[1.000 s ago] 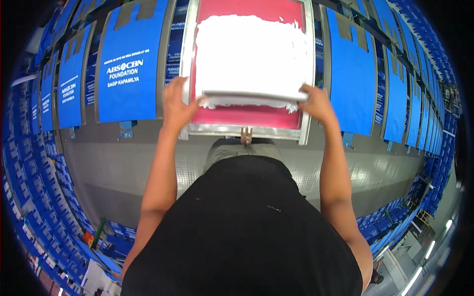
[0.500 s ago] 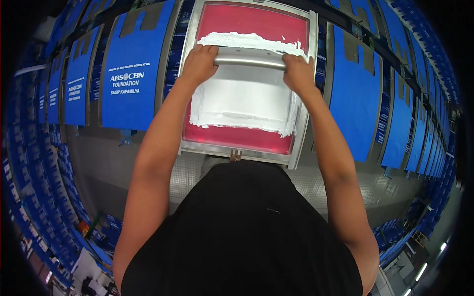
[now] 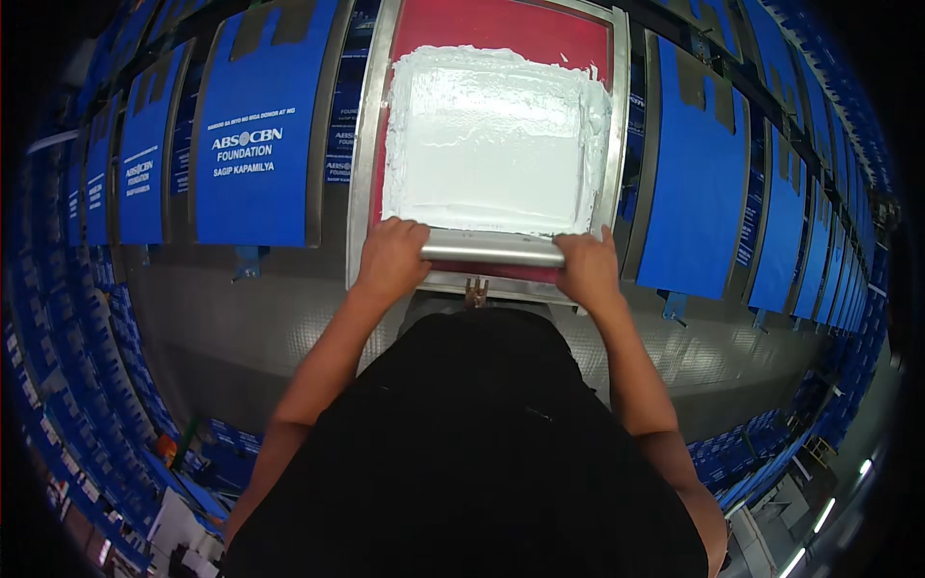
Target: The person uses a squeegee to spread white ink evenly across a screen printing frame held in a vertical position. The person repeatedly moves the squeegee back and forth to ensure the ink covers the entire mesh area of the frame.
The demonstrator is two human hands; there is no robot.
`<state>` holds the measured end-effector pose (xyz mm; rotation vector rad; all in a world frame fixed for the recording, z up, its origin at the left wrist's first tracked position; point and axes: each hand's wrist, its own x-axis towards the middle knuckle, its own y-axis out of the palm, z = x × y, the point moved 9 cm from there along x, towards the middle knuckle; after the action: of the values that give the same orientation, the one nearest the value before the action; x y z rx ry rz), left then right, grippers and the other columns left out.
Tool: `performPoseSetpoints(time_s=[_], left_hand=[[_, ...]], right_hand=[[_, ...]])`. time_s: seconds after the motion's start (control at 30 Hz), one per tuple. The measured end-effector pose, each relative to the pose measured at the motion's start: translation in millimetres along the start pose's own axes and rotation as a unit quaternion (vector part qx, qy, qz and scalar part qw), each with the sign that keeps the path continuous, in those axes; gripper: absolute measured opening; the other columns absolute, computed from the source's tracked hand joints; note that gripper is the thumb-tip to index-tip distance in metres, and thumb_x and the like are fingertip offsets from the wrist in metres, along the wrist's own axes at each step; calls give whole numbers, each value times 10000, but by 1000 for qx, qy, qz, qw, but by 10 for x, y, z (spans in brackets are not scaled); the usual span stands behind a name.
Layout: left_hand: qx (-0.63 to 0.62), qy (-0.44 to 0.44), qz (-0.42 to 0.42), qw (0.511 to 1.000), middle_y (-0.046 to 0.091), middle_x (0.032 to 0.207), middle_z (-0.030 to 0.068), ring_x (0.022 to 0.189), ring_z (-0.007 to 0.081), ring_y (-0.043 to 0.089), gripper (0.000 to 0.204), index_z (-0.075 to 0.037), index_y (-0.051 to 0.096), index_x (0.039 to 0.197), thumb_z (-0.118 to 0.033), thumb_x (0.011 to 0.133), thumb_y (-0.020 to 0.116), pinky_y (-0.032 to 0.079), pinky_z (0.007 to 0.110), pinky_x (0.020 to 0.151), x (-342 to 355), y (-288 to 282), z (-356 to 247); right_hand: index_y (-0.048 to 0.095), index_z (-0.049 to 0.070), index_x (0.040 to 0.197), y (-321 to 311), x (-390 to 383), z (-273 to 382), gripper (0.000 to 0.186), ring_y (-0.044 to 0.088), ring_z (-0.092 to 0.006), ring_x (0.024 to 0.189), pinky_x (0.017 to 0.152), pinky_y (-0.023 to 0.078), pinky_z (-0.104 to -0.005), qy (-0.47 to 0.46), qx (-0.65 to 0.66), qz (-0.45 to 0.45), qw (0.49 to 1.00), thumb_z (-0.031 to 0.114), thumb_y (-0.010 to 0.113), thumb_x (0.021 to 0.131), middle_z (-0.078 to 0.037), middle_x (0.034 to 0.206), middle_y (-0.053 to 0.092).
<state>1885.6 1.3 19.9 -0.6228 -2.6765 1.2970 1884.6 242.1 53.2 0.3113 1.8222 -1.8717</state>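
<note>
A metal-handled squeegee lies across the near end of a screen-printing frame. My left hand is wrapped round its left end, and my right hand grips the right end. Beyond the bar, a broad patch of white ink covers the middle of the red mesh, with thick, ragged ridges along its sides and far edge. The squeegee's blade is hidden under the handle. At the frame's near edge, close to my body, sits a small metal hinge or clamp.
Blue printed sheets with cut-out tops lie on boards in a row, one sheet to the left and another to the right. Small blue brackets stick out below the boards. A grey textured floor runs between rows of racks.
Both hands have drawn the squeegee from the far part of the mesh toward my body. White ink now lies spread where the bar was, and my elbows are bent further back.
</note>
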Motion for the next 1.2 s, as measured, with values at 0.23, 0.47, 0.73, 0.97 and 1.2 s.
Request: performPoseSetpoints(time_s=[0.23, 0.47, 0.73, 0.97, 1.2], left_hand=[[-8, 42, -104, 994, 611, 899, 130, 848, 328, 579, 349, -31, 614, 920, -24, 576, 677, 462, 442, 770, -270, 236, 116], [82, -73, -28, 994, 678, 819, 159, 828, 344, 655, 228, -115, 702, 885, -214, 682, 735, 523, 449, 737, 1845, -288, 759], [19, -80, 66, 994, 674, 930, 145, 885, 347, 623, 348, -56, 672, 1015, -122, 682, 749, 498, 443, 808, 544, -230, 293], [49, -84, 24, 995, 672, 827, 162, 796, 333, 633, 297, -68, 704, 919, -106, 625, 724, 510, 424, 741, 1079, -8, 545], [57, -61, 20, 996, 685, 845, 176, 833, 359, 658, 316, -80, 702, 960, -280, 723, 766, 518, 442, 766, 1821, -431, 730]], right_hand=[[674, 80, 906, 159, -153, 79, 316, 639, -260, 868, 1075, 248, -623, -41, 5, -110, 993, 5, 620, 605, -97, 824, 674], [702, 207, 1026, -618, 1843, -567, 367, 676, -253, 842, 1067, 266, -553, -2, -107, -107, 988, 115, 620, 681, -86, 834, 701], [694, 139, 1063, -382, 556, -138, 413, 646, -269, 941, 1109, 254, -530, 9, -49, 62, 997, 31, 605, 674, -103, 888, 700], [694, 153, 1038, -161, 1023, -402, 410, 654, -274, 859, 1051, 350, -498, 15, -44, -80, 996, 46, 645, 645, -97, 831, 690], [697, 153, 1036, -834, 1600, -419, 377, 672, -303, 831, 791, 508, -423, 4, -30, -73, 997, 102, 625, 670, -137, 878, 697]])
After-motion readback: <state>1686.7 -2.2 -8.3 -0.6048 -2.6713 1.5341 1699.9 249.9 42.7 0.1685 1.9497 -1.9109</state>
